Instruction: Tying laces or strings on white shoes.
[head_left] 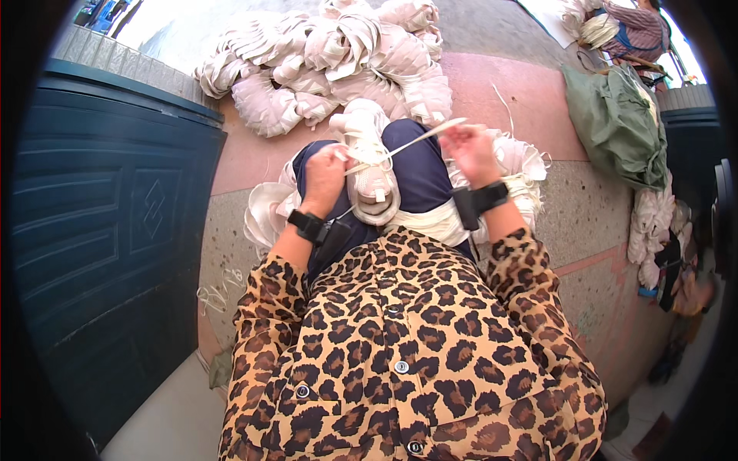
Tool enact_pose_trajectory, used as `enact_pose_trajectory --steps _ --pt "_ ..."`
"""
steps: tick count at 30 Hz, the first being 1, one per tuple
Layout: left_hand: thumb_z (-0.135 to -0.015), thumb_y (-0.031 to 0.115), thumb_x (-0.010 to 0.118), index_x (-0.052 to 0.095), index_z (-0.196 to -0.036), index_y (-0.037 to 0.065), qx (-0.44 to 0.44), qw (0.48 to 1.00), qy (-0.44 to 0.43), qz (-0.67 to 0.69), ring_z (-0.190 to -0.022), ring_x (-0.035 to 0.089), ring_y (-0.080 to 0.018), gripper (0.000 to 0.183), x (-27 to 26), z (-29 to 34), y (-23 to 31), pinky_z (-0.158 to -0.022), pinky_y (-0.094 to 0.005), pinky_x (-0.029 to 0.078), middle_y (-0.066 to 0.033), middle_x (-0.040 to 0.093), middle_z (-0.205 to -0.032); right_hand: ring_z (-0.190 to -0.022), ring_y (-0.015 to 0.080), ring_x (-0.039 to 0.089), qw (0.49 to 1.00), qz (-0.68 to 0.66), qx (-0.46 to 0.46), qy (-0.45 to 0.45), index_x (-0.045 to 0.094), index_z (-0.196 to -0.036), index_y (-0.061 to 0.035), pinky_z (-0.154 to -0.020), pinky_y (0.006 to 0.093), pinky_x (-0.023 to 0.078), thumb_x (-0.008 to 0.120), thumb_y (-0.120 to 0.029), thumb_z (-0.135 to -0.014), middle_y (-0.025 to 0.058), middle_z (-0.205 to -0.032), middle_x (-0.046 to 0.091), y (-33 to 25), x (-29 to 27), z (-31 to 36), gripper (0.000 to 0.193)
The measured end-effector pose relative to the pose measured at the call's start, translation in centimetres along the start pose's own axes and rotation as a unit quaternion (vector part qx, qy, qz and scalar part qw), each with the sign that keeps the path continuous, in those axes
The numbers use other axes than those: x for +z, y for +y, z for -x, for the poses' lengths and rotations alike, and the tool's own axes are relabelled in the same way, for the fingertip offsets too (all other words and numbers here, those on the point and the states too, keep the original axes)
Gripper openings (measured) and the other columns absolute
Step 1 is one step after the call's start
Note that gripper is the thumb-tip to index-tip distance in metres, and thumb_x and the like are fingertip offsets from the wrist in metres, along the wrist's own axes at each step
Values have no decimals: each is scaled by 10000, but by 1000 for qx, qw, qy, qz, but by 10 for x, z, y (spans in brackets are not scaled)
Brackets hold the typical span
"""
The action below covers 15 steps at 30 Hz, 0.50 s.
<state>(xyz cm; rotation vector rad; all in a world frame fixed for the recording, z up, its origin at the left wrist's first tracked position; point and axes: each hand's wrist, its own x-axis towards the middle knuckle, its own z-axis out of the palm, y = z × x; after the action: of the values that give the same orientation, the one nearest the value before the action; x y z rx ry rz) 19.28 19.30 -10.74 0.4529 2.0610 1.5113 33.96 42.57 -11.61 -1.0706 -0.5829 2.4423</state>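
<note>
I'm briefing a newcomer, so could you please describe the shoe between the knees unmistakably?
Above the leopard-print shirt are dark blue trouser legs. Between them sits a pale shoe, its opening toward the shirt. Unlike the pale bundles beyond, it has a lace stretched over it between the left hand and right hand.

1. The view comes from the left of two fisheye cameras worn side by side on the person's head.
2. It faces steeply down past the chest, so the spotted shirt (pixel 461 369) fills the lower part, close to the lens.
3. The left hand (pixel 327 177), right hand (pixel 473 157) and shoe (pixel 374 165) sit above the middle, a bit farther off, seen from above.
4. It is upright and unmirrored, with the forearms running upward.
5. The wide lens bends the blue door (pixel 146 177) at left.
6. Toward the top it reaches a white pile (pixel 361 54) and, farthest, another person (pixel 634 34).
</note>
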Motion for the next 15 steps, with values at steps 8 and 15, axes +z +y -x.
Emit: enact_pose_trajectory --steps 8,15 --pt "-882 45 436 483 -924 11 -33 832 117 542 -613 460 -150 72 -219 -8 -18 -631 -306 429 -46 466 -659 -441 117 254 962 -244 -122 -33 296 -570 -87 -433 253 253 343 -63 -781 1 -507 265 -155 -153 51 217" --pt "-925 129 391 488 -964 16 28 860 194 472 -516 341 -100 154 -279 29 14 -473 -233 295 3 357 -596 -430 19 285 939 292 -168 66 452 -731 -138 -366 188 234 442 -196 -895 -69 -549 333 -80 -86 30 173"
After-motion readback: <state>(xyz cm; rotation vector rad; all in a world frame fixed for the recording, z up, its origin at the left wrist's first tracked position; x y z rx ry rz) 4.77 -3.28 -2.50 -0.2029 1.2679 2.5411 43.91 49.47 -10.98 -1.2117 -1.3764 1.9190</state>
